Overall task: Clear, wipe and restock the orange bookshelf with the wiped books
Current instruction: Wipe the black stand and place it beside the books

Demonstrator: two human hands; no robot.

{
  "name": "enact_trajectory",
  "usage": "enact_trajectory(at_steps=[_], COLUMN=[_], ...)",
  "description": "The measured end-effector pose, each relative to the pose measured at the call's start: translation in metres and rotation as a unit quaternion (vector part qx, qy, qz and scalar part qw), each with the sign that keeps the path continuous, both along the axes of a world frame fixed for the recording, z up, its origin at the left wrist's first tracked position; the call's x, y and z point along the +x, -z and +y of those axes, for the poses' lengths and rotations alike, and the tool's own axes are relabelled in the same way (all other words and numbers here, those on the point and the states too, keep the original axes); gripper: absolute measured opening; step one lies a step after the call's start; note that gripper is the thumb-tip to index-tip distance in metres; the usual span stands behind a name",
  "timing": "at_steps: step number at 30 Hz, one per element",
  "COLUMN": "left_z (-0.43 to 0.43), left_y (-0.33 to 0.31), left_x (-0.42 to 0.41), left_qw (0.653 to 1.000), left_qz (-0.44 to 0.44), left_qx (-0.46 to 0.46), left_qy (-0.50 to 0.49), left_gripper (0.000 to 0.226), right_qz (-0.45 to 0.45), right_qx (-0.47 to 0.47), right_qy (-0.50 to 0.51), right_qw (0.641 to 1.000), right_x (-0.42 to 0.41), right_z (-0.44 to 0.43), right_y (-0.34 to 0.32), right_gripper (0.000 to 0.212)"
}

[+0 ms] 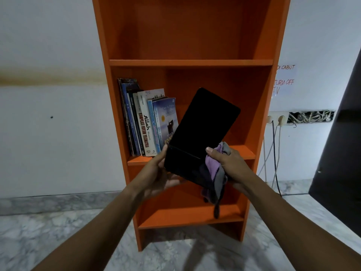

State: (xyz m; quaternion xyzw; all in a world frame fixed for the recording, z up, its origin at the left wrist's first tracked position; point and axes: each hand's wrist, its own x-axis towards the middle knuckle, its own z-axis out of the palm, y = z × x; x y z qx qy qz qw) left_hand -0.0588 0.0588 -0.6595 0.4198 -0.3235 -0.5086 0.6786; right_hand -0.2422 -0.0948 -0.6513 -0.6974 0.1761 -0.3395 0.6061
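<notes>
A row of books [144, 122] stood at the left end of the middle shelf of the orange bookshelf [191, 63], thin paperbacks with glossy spines leaning left against the side panel. The shelf boards looked like smooth, flat laminate with square edges.

In front of that shelf, the left hand [156, 173] held the black book [203, 130] by its lower left corner, with the thumb along the edge and the fingers curled beneath. The book was tilted, its top leaning right and away, clear of the shelf and touching none of the standing books. It was a plain dark rectangle with rounded corners and a matte cover, and no title could be read.

It would likely handle as light and fairly stiff, bending a little if gripped by one corner only. A smooth cover may slip, so holding it at the spine or lower edge with support underneath seemed best.

The cloth [214, 173], soft and limp in purple and grey, lay bunched against the book's lower right, with a loose tail hanging down. The right hand [228, 163] gripped it, thumb on top at the cover's edge.

Further right, wall sockets [277, 119] with thin cables hanging down sat on the white wall, above a veined marble floor [58, 231].
</notes>
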Motion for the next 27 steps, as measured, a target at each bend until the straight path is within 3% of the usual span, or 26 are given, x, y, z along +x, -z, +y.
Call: enact_trajectory(at_steps=[4,7,10,13,17,19,23,25,27], left_z=[-0.003,-0.001,-0.004,-0.006,-0.008,-0.009,-0.011,-0.013,-0.017], left_y=[0.003,0.002,0.007,0.009,0.006,0.007,0.016,0.018,0.016], left_x=[-0.017,-0.025,-0.025,-0.027,-0.030,-0.028,-0.017,-0.017,-0.022], left_qw=[0.992,0.978,0.970,0.968,0.969,0.971,0.972,0.975,0.978], left_qz=[0.088,0.135,0.166,0.191,0.203,0.199,0.211,0.204,0.186], left_qx=[-0.030,-0.060,-0.064,-0.059,-0.074,-0.084,-0.082,-0.072,-0.073], left_qy=[0.091,0.145,0.163,0.155,0.118,0.104,0.063,0.051,0.062], left_gripper=[0.076,0.088,0.089,0.089,0.090,0.089,0.089,0.085,0.087], right_qz=[-0.006,0.005,0.044,0.043,0.101,0.143,0.046,-0.031,-0.051], right_qx=[0.048,0.015,-0.030,-0.096,-0.192,-0.197,-0.196,-0.195,-0.250], right_qy=[-0.074,-0.091,-0.083,0.011,0.157,0.220,0.290,0.264,0.186], right_qw=[0.996,0.996,0.995,0.994,0.964,0.945,0.936,0.944,0.949], right_x=[0.004,0.003,-0.001,0.004,0.013,0.009,0.005,0.012,0.021], right_z=[0.004,0.003,0.003,0.007,0.009,0.008,0.014,0.031,0.050], right_y=[-0.009,-0.012,-0.014,-0.014,-0.008,-0.012,-0.024,-0.031,-0.035], right_gripper=[0.037,0.043,0.035,0.012,0.046,0.054,0.029,0.011,0.036])
